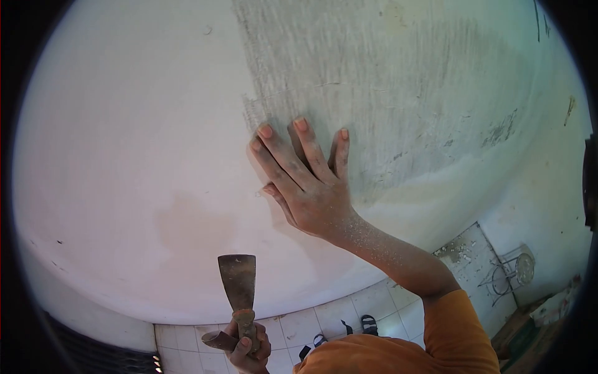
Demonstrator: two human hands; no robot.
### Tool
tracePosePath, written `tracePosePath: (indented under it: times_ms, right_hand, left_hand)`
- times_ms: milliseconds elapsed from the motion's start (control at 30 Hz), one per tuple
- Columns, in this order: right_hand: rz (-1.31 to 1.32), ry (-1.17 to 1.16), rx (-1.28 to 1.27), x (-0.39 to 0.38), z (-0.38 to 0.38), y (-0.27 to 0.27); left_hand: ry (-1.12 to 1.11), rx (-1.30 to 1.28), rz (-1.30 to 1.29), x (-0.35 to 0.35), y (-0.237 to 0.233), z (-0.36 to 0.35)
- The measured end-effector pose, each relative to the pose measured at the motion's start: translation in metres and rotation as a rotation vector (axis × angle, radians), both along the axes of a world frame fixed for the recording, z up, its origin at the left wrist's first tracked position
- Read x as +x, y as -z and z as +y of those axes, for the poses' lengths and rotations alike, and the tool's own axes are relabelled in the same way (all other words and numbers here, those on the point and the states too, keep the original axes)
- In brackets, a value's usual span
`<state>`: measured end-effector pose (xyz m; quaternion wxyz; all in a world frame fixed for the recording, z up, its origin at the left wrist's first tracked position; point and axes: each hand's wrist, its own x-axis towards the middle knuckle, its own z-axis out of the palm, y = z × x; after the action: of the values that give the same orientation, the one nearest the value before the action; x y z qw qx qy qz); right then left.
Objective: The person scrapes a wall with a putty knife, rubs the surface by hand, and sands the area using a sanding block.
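Observation:
My right hand lies flat against the wall, fingers spread, at the lower left edge of a grey scraped patch. Pale dust coats its fingers and forearm, and nothing is held in it. Lower down, my left hand is closed round the handle of a putty knife, whose wide metal blade points up. A second curved, dark piece sticks out to the left from the same hand; what it is cannot be made out clearly.
White floor tiles run below the wall, with a pair of sandals near the orange shirt. Debris lies on the floor at the right, beside a metal-framed stool. A dark slatted object is at bottom left.

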<state>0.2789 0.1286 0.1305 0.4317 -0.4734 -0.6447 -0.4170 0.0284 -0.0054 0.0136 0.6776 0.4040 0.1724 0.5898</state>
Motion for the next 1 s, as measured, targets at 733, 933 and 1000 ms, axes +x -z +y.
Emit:
tracePosePath:
  times_ms: [733,933,1000]
  right_hand:
    - [0.122,0.164,-0.392,-0.024,-0.042,0.103]
    - [0.73,-0.408,-0.587,-0.072,-0.106,0.13]
    - [1.119,-0.931,-0.805,-0.091,-0.136,0.136]
  left_hand:
    - [0.096,-0.028,0.046,-0.057,0.0,0.02]
    - [0.053,0.03,0.044,-0.041,0.026,0.015]
    - [0.177,0.053,0.047,-0.019,0.02,0.014]
